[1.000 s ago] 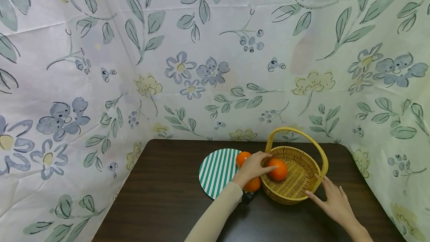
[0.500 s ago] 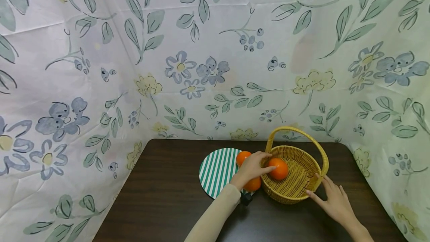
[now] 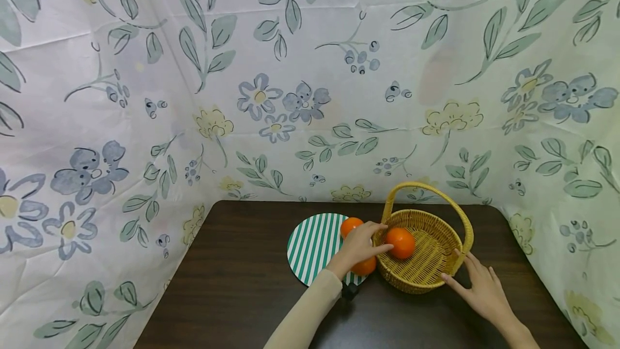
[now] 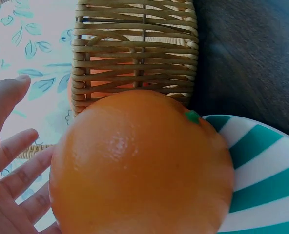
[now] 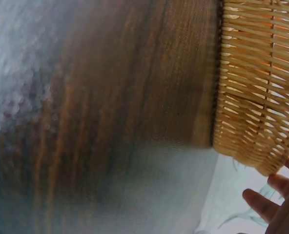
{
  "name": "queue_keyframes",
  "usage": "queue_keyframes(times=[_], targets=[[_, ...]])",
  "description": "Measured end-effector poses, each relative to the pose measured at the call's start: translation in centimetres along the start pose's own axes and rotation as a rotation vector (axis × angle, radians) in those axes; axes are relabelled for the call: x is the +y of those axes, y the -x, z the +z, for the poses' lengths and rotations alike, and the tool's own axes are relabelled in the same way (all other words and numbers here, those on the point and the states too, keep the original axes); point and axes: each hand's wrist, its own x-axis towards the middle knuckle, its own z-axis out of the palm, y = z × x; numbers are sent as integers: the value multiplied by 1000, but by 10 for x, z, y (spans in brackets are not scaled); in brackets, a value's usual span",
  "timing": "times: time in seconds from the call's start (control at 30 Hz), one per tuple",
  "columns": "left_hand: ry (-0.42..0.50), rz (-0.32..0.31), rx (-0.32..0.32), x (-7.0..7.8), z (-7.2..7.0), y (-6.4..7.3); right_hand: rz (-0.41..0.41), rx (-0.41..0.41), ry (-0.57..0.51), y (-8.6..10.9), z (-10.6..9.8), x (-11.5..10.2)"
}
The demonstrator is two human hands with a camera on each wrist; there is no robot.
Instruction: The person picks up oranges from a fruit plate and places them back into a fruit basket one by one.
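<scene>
An orange (image 3: 400, 243) lies inside the left part of a yellow wicker basket (image 3: 420, 285) with a tall handle. My left hand (image 3: 357, 248) is at the basket's left rim, thumb and fingers apart, with nothing held. In the left wrist view its fingers are loosely spread beside a large orange (image 4: 142, 165) outside the basket. Two more oranges in the head view, one behind the hand (image 3: 351, 226) and one under it (image 3: 364, 266), sit by a green-and-white striped round plate (image 3: 312, 252). My right hand (image 3: 484, 291) touches the basket's right side with extended fingers.
The dark wooden table (image 3: 232, 284) carries everything. A floral cloth (image 3: 310, 69) hangs behind the table and along both sides. A small black device (image 3: 350, 291) sits at the left wrist, near the plate's front edge.
My left hand has drawn back slightly left, away from the orange in the basket; its thumb no longer overlaps that orange's middle. The right hand and the basket stay in place.
</scene>
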Motion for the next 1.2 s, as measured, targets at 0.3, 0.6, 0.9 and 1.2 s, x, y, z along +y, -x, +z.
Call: queue_keyframes(times=[0.3,0.6,0.9,1.2], targets=[[-2,17,24,-4,0,10,0,3,1,0,1,0],[-35,43,43,-6,0,17,0,10,-2,0,0,-2],[28,6,48,-12,2,28,3,7,-16,2,2,0],[135,-30,62,-15,0,38,15,-16,-13,1,1,0]])
